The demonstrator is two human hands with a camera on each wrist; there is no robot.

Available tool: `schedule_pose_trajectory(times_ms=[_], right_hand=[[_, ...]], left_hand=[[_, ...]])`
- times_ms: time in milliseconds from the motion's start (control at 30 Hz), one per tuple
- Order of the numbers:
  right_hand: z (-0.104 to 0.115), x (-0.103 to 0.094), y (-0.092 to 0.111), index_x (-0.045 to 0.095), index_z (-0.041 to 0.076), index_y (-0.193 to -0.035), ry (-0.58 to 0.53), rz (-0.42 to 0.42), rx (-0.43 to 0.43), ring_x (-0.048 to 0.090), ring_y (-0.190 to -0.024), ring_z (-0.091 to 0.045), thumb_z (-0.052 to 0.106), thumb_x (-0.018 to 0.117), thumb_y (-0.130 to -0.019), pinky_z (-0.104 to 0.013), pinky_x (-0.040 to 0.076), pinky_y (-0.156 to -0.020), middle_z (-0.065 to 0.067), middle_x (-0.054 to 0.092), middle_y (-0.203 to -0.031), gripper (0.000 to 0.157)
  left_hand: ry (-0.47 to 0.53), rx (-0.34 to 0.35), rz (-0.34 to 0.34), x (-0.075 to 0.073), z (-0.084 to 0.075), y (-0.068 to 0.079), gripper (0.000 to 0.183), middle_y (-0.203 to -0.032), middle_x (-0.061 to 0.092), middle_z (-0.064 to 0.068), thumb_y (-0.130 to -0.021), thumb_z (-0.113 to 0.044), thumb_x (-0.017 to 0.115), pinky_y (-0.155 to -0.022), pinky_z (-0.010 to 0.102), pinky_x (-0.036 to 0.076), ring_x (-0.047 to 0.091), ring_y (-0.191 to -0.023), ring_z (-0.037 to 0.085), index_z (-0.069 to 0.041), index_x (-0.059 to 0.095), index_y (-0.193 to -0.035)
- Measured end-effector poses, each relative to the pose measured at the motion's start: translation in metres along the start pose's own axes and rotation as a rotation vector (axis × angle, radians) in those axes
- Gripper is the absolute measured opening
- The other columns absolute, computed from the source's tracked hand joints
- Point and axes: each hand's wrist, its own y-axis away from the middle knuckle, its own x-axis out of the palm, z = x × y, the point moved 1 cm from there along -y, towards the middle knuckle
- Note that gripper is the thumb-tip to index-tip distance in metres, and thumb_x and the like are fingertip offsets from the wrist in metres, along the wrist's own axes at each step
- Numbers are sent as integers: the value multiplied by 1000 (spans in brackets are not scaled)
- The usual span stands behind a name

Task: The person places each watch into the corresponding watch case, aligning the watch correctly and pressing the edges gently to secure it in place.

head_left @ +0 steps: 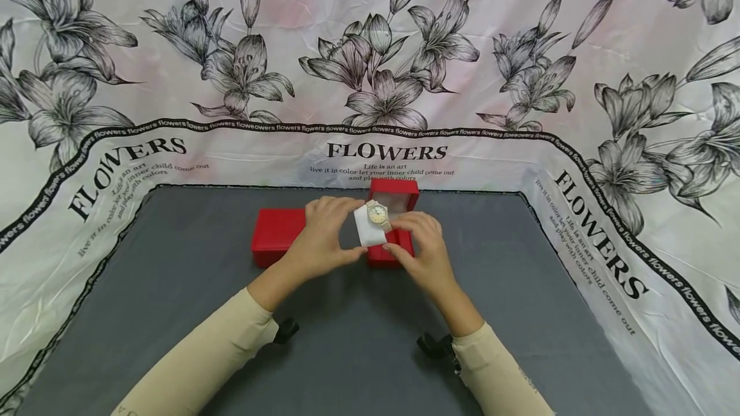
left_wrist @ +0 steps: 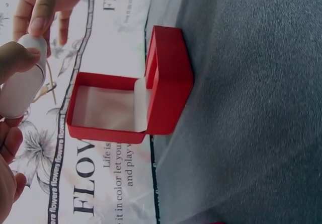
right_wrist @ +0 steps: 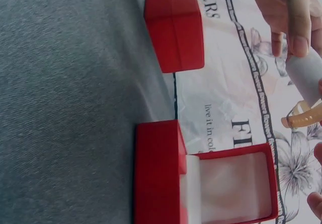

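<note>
A white watch cushion (head_left: 370,231) is held up between both hands, above the front of an open red box (head_left: 393,260). My left hand (head_left: 324,236) pinches the cushion's left side, thumb below and fingers above. From the other side my right hand (head_left: 424,246) pinches it, the thumb low and the fingers at the strap. A wristwatch (head_left: 378,213) with a pale round dial and beige strap lies against the cushion's right part. In the right wrist view its strap (right_wrist: 304,118) stands out from the cushion (right_wrist: 306,75) in a curve.
The open box's lid (head_left: 394,186) stands raised, with white lining inside. To its left sits a closed red box (head_left: 277,236), partly behind my left hand. A grey cloth (head_left: 358,352) covers the table, and a flower-printed white cloth (head_left: 231,153) borders it.
</note>
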Motion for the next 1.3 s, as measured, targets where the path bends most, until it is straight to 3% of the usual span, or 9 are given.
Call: schedule_pose_trajectory(times_ms=[367, 600, 867, 1300], right_hand=[[6, 2, -10, 74, 6, -104, 10, -13, 1, 62, -111, -29, 9, 90, -76, -57, 31, -114, -10, 73, -107, 32], [6, 3, -9, 74, 6, -101, -4, -47, 23, 63, -107, -28, 7, 90, -76, -58, 33, -112, -9, 73, -103, 29], [3, 7, -6, 72, 7, -94, -8, -41, 27, 64, -103, -26, 6, 88, -78, -57, 33, -112, -7, 74, -98, 23], [10, 13, -3, 72, 8, -96, -19, -19, 10, 65, -102, -25, 6, 87, -79, -58, 34, -112, -6, 74, -100, 22]], left_hand=[[8, 0, -59, -4, 5, 2, 79, -137, 60, 7, -72, -28, 92, -104, 54, 28, 51, -121, 24, -9, 56, -139], [25, -12, -97, -3, 3, 4, 77, -136, 61, 7, -72, -26, 93, -101, 49, 41, 51, -120, 24, -9, 57, -138], [50, -50, -76, 0, 3, 7, 79, -137, 59, 7, -71, -24, 93, -99, 46, 48, 51, -120, 23, -9, 55, -138], [23, -55, -91, -5, 4, 12, 79, -137, 61, 8, -71, -26, 93, -100, 47, 46, 53, -119, 23, -8, 56, -138]])
